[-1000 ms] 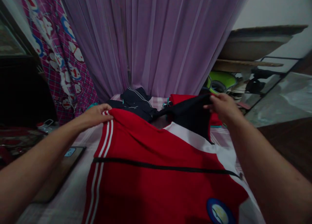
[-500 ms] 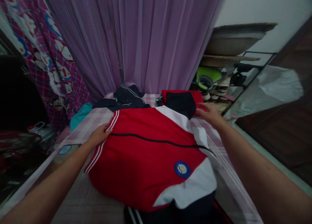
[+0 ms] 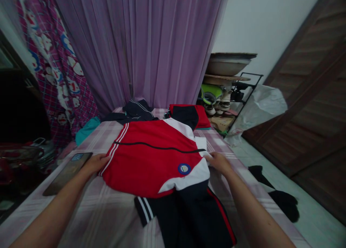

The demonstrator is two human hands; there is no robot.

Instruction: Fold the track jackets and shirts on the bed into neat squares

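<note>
A red, white and black zip-up jacket [image 3: 146, 165] lies front side up on the plaid bed sheet [image 3: 102, 219], its collar toward the right. A dark zipper line runs across it, and a round blue badge [image 3: 184, 168] sits on the chest. One black sleeve [image 3: 200, 212] stretches toward me. At the striped hem, my left hand [image 3: 97, 163] has its fingers closed on the edge. My right hand [image 3: 219, 162] pinches the white collar at the opposite end. The fingertips of both hands are partly hidden by cloth.
A phone [image 3: 67, 172] lies left of my left forearm. Behind the jacket are a dark garment [image 3: 137, 111] and a folded red and black stack [image 3: 186, 115]. Teal cloth [image 3: 88, 131] rests at the left edge. Beyond stand a shoe rack [image 3: 224, 97] and purple curtains [image 3: 162, 43].
My right hand has come down from beside the folded stack to the jacket's collar. My left hand has slid along the hem toward me. The view has shifted, showing more sleeve and floor.
</note>
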